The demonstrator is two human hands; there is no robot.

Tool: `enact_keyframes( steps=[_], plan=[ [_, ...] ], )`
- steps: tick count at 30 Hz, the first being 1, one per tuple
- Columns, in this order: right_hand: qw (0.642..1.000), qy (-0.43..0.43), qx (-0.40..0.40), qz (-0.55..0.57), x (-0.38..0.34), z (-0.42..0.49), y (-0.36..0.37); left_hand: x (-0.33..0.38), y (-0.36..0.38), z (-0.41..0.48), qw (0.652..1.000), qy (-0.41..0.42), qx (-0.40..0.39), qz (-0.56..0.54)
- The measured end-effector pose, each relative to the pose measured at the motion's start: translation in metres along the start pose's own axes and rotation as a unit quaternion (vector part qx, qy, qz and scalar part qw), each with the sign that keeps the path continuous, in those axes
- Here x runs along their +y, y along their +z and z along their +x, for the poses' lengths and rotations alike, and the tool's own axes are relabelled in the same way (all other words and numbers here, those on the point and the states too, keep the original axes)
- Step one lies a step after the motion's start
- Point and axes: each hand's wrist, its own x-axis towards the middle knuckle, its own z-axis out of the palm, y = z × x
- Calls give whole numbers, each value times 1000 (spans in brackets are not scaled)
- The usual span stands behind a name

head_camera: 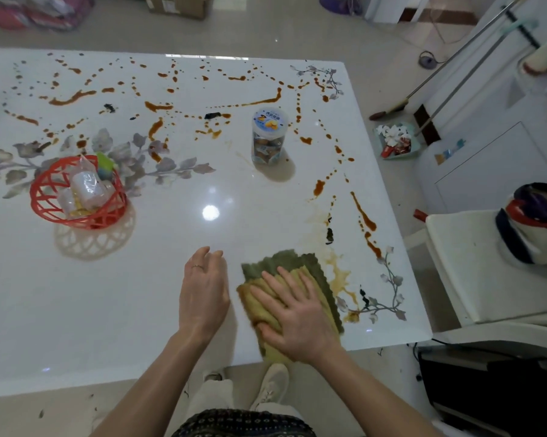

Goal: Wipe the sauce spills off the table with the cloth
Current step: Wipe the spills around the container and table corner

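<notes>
My right hand (297, 313) lay flat, fingers spread, on the cloth (284, 263); soft and limp, it seemed best pressed under the palm.

Red basket (78, 197) of packets on the counter (108, 310), left of middle; lidded snack jar (268, 137) upright, nearer the right edge.

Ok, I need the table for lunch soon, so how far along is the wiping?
The near middle of the glossy white table looks clean. The right hand presses the green-and-yellow cloth beside a smeared brown patch; the left hand is open alongside. Brown sauce trails cover the far half, around the clear plastic jar and behind the red plastic basket.
</notes>
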Motion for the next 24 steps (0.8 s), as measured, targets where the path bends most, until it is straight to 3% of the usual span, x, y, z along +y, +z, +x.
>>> enact_keyframes(
  steps=[4, 10, 14, 16, 21, 24],
  plan=[
    [995, 100, 14, 17, 8, 4, -6, 14, 7, -10, 1000, -12, 5, 4],
    [1000, -28, 3, 1, 43, -30, -7, 29, 20, -18, 1000, 0, -2, 22],
    [992, 122, 18, 3, 67, -13, -14, 40, 25, -20, 1000, 9, -6, 26],
    [989, 141, 39, 11, 52, -19, -9, 46, 28, -23, 999, 20, -12, 27],
    [999, 14, 38, 5, 68, -50, -8, 52, 32, -25, 998, 27, -35, 49],
    [993, 112, 40, 5, 78, -38, -11, 52, 32, -26, 996, 30, -42, 69]
  ],
)
